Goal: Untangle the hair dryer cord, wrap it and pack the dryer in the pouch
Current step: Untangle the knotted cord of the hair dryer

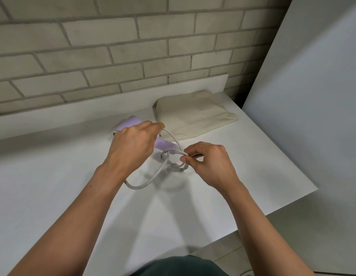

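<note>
A lilac hair dryer [163, 144] lies on the white table [53, 176], mostly hidden under my left hand [133, 148]. Its pale grey cord [151, 179] runs in loops and crossings between my hands and sags down to the tabletop. My left hand is lifted above the dryer and pinches a strand of the cord at its fingertips. My right hand [207, 162] pinches the tangled part of the cord, just right of the dryer's handle end. The beige cloth pouch [193, 112] lies flat behind the dryer, near the wall.
A brick wall [113, 52] with a low white ledge runs along the table's far side. A white panel [312, 96] stands at the right. The table's right edge falls off diagonally near my right arm.
</note>
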`<control>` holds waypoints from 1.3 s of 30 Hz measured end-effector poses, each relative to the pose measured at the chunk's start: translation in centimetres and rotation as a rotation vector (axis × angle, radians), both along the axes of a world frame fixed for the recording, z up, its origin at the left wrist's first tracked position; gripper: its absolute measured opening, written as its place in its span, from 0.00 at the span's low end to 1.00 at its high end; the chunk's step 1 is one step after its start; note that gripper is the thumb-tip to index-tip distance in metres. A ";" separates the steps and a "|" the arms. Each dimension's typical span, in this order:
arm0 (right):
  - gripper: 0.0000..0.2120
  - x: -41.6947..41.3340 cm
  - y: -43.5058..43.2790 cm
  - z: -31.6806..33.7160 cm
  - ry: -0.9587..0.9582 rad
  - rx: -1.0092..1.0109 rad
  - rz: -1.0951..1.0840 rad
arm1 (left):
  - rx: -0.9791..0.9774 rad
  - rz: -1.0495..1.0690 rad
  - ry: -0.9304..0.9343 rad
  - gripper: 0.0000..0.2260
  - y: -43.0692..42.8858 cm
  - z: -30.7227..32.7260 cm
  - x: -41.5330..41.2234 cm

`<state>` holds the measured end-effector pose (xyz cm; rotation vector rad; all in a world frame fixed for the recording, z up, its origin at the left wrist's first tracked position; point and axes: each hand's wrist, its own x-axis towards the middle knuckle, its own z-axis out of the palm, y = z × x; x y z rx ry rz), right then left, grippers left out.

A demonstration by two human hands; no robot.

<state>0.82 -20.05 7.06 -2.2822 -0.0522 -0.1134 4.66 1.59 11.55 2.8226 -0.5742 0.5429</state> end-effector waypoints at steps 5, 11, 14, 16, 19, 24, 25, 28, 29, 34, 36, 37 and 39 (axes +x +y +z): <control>0.01 -0.2 0.0 -0.5 -0.089 -0.045 0.014 | 0.030 0.004 0.123 0.17 0.5 -0.5 0.1; 0.01 -0.5 -0.1 -1.0 -0.172 -0.069 0.011 | 0.039 -0.482 0.095 0.15 -0.9 -1.2 -0.1; 0.03 -0.7 -0.5 -1.0 -0.157 -0.072 0.008 | 0.061 -0.521 0.061 0.11 -1.2 -1.4 -0.1; 0.05 -0.8 -0.7 -0.7 -0.107 -0.182 0.034 | 0.021 -0.513 0.092 0.09 -0.9 -1.4 -0.1; 0.07 -0.9 -0.4 -0.2 -0.132 -0.402 0.084 | -0.039 -0.505 0.209 0.07 -0.7 -1.4 -0.1; 0.07 -0.7 -0.1 -0.5 -0.204 -0.416 0.103 | -0.205 -0.423 0.226 0.09 -0.2 -1.1 -0.5; 0.08 -0.6 -0.2 -0.7 -0.203 -0.398 0.103 | -0.245 -0.395 0.228 0.07 -0.1 -1.1 -0.6; 0.10 -0.5 -0.5 -1.1 -0.186 -0.311 0.106 | -0.381 -0.291 0.244 0.06 -0.3 -1.2 -0.9; 0.10 -0.5 -0.7 -1.2 -0.171 -0.269 0.105 | -0.458 -0.238 0.269 0.06 -0.4 -1.2 -1.1; 0.08 -0.8 -0.8 -1.0 -0.150 -0.148 0.068 | -0.716 -0.074 0.318 0.05 -0.5 -0.5 -1.6; 0.08 -0.9 -0.7 -1.1 -0.137 -0.133 0.065 | -0.594 -0.074 0.337 0.06 0.0 -0.4 -1.2; 0.08 -0.9 -0.8 -1.3 -0.133 -0.133 0.066 | -0.495 -0.073 0.340 0.06 0.3 -0.4 -0.9; 0.07 -1.0 -0.8 -1.5 -0.120 -0.137 0.068 | -0.285 -0.089 0.297 0.08 0.7 -0.5 -0.6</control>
